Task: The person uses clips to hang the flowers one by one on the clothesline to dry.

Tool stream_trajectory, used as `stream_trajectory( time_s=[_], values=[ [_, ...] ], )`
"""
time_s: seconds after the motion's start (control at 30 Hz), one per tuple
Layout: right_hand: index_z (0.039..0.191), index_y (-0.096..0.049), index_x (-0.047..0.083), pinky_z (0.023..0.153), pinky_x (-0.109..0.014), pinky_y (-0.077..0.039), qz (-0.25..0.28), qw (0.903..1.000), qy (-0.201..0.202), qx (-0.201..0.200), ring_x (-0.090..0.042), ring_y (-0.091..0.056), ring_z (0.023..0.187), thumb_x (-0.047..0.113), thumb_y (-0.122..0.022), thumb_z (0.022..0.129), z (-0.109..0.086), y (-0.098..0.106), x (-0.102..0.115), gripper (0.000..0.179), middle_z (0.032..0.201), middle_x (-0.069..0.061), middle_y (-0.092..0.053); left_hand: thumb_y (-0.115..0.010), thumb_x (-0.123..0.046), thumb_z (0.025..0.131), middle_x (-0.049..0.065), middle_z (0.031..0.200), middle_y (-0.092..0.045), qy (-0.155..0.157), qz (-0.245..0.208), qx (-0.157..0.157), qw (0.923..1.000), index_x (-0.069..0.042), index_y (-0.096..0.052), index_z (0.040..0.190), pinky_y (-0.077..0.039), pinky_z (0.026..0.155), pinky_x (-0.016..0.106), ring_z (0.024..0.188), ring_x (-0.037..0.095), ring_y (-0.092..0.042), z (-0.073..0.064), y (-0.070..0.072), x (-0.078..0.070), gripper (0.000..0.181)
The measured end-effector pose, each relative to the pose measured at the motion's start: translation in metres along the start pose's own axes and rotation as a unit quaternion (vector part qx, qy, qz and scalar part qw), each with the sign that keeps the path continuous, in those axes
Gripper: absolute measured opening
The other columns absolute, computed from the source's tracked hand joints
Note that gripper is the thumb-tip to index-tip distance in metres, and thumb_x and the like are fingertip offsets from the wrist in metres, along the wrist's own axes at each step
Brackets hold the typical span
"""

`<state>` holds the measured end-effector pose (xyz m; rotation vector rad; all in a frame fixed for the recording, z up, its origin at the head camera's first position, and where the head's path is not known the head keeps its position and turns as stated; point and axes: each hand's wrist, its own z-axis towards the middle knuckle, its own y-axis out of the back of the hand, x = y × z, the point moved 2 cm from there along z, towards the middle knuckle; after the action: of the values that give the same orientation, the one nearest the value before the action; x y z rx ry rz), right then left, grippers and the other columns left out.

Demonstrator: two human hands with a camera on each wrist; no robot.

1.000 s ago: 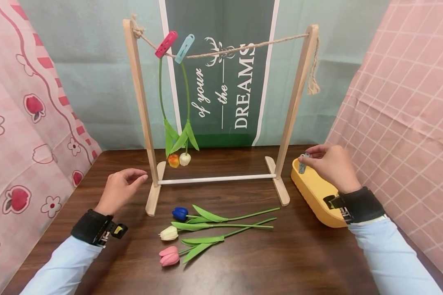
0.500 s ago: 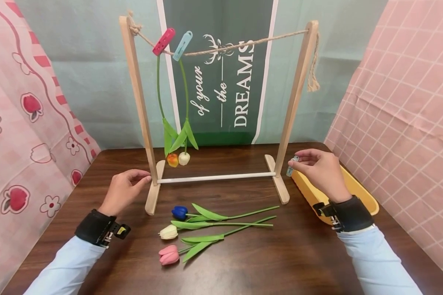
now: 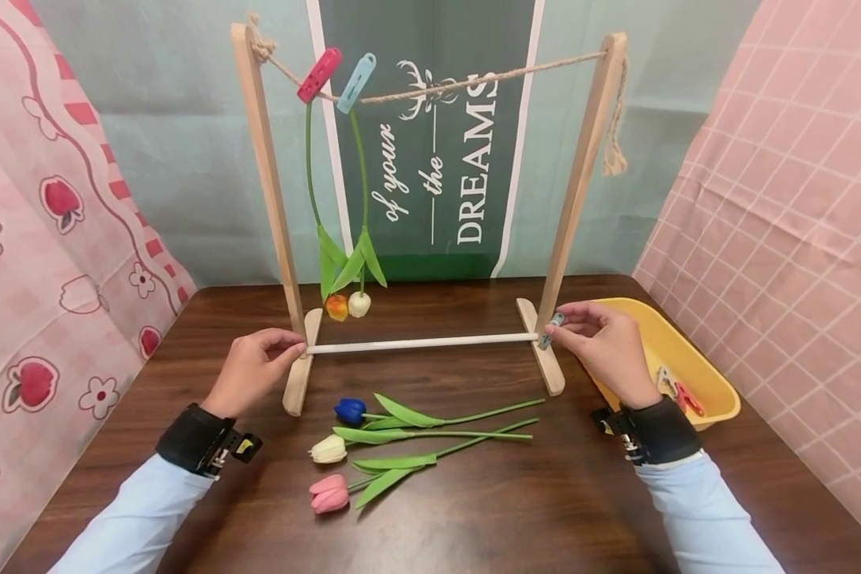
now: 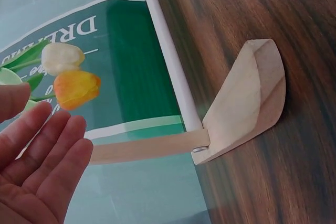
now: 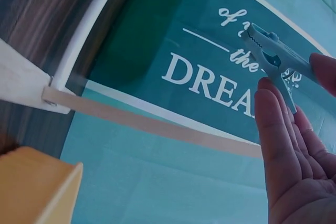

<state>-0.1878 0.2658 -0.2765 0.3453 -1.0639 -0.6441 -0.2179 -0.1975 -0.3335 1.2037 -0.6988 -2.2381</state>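
Observation:
A light blue clothespin [image 5: 275, 59] is pinched between the thumb and fingers of my right hand [image 3: 606, 347], beside the lower end of the wooden stand's [image 3: 581, 183] right post. In the head view my left hand [image 3: 258, 367] overlaps the foot of the left post. Its fingers [image 4: 50, 145] are relaxed and hold nothing. A red clothespin [image 3: 320, 76] and another blue clothespin [image 3: 356, 83] sit on the rope [image 3: 466, 82]. Below them an orange tulip [image 3: 337, 307] and a white tulip [image 3: 359, 304] hang head down by their stems.
On the table lie a blue tulip [image 3: 349, 411], a cream tulip [image 3: 328, 449] and a pink tulip [image 3: 328, 494], stems to the right. A yellow tray [image 3: 721, 402] holding more clothespins [image 3: 687, 399] stands at the right. A white crossbar [image 3: 423, 344] joins the stand's feet.
My right hand has carried the blue clothespin left from over the yellow tray to the stand's right post. My left hand has shifted slightly right, to the left post's foot.

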Motion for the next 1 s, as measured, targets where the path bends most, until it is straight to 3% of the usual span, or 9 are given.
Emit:
stream_trajectory(
  time_s=[0.2, 0.33, 0.5, 0.8, 1.0],
  values=[
    [0.103, -0.068, -0.008, 0.066, -0.011, -0.048, 0.021, 0.9997, -0.007, -0.006, 0.001, -0.062, 0.069, 0.004, -0.079, 0.08, -0.005, -0.005, 0.009, 0.028, 0.087, -0.019, -0.069, -0.07, -0.009, 0.09, 0.009, 0.094, -0.071, -0.003, -0.01, 0.023, 0.9997, -0.001, -0.073, 0.1, -0.05, 0.067, 0.017, 0.079, 0.017, -0.065, 0.004, -0.005, -0.004, 0.013],
    [0.101, -0.067, -0.012, 0.065, -0.01, -0.049, 0.031, 0.9995, 0.0, -0.009, 0.001, -0.062, 0.068, -0.001, -0.077, 0.08, -0.009, -0.005, 0.028, 0.026, 0.086, -0.023, -0.068, -0.07, -0.011, 0.091, 0.008, 0.096, -0.07, -0.007, -0.016, 0.053, 0.9985, -0.002, -0.073, 0.101, -0.053, 0.071, 0.028, 0.083, 0.018, -0.064, 0.008, -0.011, -0.009, 0.014],
    [0.103, -0.067, -0.012, 0.066, -0.01, -0.049, 0.04, 0.9992, 0.004, -0.006, 0.002, -0.062, 0.069, 0.0, -0.077, 0.081, -0.011, -0.005, 0.033, 0.027, 0.087, -0.023, -0.068, -0.07, -0.011, 0.091, 0.005, 0.094, -0.069, -0.016, -0.024, 0.092, 0.9953, -0.004, -0.073, 0.101, -0.055, 0.076, 0.041, 0.086, 0.018, -0.064, 0.014, -0.018, -0.017, 0.014],
    [0.102, -0.067, -0.012, 0.066, -0.011, -0.049, 0.048, 0.9988, 0.002, -0.01, 0.002, -0.062, 0.07, 0.0, -0.078, 0.08, -0.011, -0.005, 0.024, 0.027, 0.087, -0.023, -0.068, -0.071, -0.012, 0.09, 0.003, 0.092, -0.07, -0.102, -0.005, 0.146, 0.984, -0.005, -0.073, 0.099, -0.054, 0.078, 0.043, 0.087, 0.018, -0.064, 0.03, -0.036, -0.041, 0.012],
    [0.103, -0.067, -0.01, 0.066, -0.011, -0.049, 0.046, 0.9989, 0.002, -0.008, 0.001, -0.062, 0.069, 0.001, -0.078, 0.081, -0.009, -0.006, 0.022, 0.027, 0.087, -0.021, -0.069, -0.072, -0.012, 0.089, 0.001, 0.093, -0.069, -0.159, -0.001, 0.198, 0.9672, -0.006, -0.073, 0.1, -0.053, 0.075, 0.035, 0.086, 0.013, -0.064, 0.039, -0.052, -0.059, 0.012]
  ],
)
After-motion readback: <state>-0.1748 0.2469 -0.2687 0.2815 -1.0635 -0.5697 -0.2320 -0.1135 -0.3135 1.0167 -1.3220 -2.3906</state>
